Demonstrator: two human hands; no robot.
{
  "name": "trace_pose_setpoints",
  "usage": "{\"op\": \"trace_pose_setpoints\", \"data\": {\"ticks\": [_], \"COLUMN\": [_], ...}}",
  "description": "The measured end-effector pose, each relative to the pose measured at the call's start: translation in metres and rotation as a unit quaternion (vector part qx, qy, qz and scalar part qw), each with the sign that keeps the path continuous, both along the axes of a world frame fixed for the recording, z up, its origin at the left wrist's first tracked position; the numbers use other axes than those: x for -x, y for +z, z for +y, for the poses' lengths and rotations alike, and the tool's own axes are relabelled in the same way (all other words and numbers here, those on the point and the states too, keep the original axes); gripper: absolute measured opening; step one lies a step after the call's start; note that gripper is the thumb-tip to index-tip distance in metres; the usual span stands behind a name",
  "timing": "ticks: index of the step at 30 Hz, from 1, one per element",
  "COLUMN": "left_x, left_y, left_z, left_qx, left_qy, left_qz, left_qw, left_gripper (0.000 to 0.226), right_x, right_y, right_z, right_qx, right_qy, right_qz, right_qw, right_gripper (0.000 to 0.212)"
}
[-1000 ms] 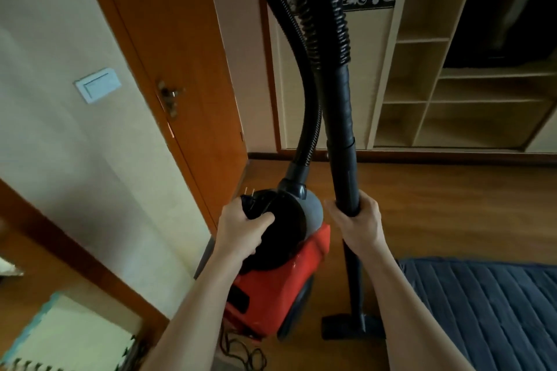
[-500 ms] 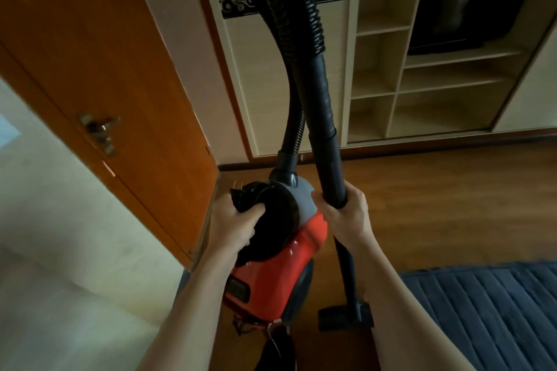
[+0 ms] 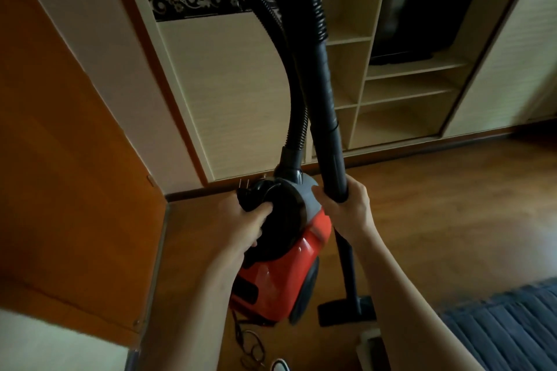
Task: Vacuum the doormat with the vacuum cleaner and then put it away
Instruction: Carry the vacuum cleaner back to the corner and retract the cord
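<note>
Black tube (image 3: 330, 141) clamped in the right hand (image 3: 346, 211), its long axis running steeply down to the floor nozzle (image 3: 346, 310). Left hand (image 3: 241, 226) grips the top of the red vacuum cleaner (image 3: 280, 280). Doormat (image 3: 512, 331) lies rightward, nearer the right hand.

dim indoor light, warm muted tones, shadows faint. brightest spot is a soft sheen on the wooden floor (image 3: 458, 208) at right. thin glare streaks on the red vacuum body (image 3: 280, 280). black hose (image 3: 316, 9), tube (image 3: 331, 153) and tv (image 3: 428, 15) crush to near black, hardly any detail. motion blur smears the door (image 3: 60, 159) and the lower left corner. wide-angle bend: cabinet (image 3: 229, 84) lines lean and curve toward the edges. doormat (image 3: 512, 334) dark and a bit soft.
</note>
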State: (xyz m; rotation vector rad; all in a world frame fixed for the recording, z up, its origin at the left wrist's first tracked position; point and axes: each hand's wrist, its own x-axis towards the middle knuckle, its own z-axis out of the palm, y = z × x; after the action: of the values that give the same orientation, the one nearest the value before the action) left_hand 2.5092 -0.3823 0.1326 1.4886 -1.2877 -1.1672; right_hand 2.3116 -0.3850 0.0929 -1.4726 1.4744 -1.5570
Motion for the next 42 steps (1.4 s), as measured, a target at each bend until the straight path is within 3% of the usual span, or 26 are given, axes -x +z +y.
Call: {"op": "trace_pose_setpoints", "data": {"ticks": [2, 19, 30, 42], "left_x": [0.001, 0.071, 0.225, 0.405], "left_y": [0.003, -0.002, -0.007, -0.019], "left_z": [-0.040, -0.269, -0.435, -0.578], "left_qx": [0.004, 0.028, -0.009, -0.011], "left_qy": [-0.016, -0.049, -0.095, -0.198], "left_qz": [0.008, 0.001, -0.024, -0.033], "left_qw": [1.000, 0.998, 0.995, 0.980], "left_gripper": [0.012, 0.014, 0.014, 0.025], "right_x": [0.001, 0.073, 0.229, 0.380], "right_y": [0.008, 0.003, -0.022, -0.012], "right_z": [-0.035, -0.237, -0.391, -0.462], "right_qx": [0.016, -0.006, 0.003, -0.038], "right_qy": [-0.017, -0.128, -0.164, -0.282], "right_qz": [0.001, 0.005, -0.025, -0.044], "right_qw": [1.000, 0.992, 0.986, 0.958], "right_gripper": [0.017, 0.026, 0.035, 0.027]}}
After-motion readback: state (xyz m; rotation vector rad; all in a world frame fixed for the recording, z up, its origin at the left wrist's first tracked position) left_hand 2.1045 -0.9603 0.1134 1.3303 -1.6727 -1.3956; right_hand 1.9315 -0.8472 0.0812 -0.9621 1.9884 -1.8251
